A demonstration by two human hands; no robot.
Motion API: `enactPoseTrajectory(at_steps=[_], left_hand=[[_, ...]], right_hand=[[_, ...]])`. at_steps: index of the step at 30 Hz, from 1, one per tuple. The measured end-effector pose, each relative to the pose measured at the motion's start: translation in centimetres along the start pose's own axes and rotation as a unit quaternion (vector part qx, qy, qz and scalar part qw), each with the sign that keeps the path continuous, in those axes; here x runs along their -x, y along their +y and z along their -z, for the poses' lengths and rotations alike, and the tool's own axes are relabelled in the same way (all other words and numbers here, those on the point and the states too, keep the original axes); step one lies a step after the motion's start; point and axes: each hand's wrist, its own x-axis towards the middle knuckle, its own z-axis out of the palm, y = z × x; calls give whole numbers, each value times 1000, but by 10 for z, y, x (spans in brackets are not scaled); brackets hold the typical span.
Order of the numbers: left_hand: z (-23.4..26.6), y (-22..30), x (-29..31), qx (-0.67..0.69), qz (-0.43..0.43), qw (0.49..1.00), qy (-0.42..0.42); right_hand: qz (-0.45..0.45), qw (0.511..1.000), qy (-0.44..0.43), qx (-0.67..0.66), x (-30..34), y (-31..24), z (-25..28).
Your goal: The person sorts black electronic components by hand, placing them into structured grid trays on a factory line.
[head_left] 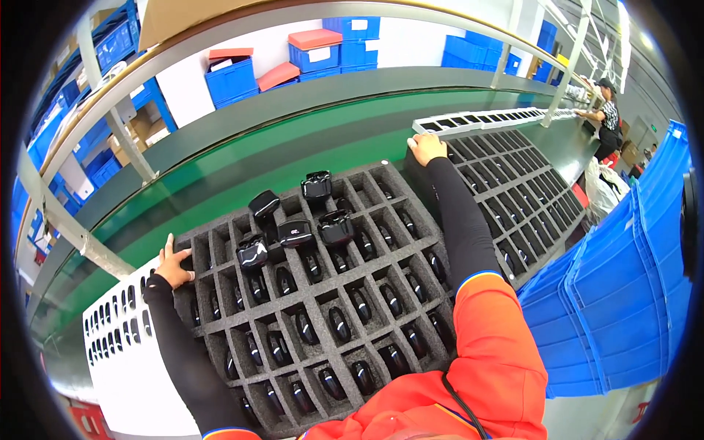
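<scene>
In front of me lies a dark grey foam tray (320,290) with rows of compartments holding black glossy oval devices. Several black glossy cases (295,233) rest loosely on top of its far half. My left hand (174,264) is at the tray's far left corner, fingers spread, thumb by the foam edge, next to a white slotted tray (121,367). Stretched out to the far right, my right hand (427,149) has its fingers bent over the near-left corner of a second foam tray (506,187). The undersides of those fingers are hidden.
Behind the trays runs a green conveyor belt (249,158) with a metal rail (293,15) above. A white slotted strip (484,119) lies beyond the second tray. Tall blue crates (609,286) stand at my right. Blue bins (233,81) line the back; another person (607,121) works far right.
</scene>
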Motion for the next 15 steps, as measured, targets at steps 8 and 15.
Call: enactPoseTrajectory(at_steps=[8, 15], left_hand=[[-13, -22, 6, 86, -41, 994, 49], [19, -26, 42, 321, -147, 917, 183]], right_hand=[[50, 990, 130, 1, 3, -38, 6], [321, 887, 197, -269, 25, -187, 112]])
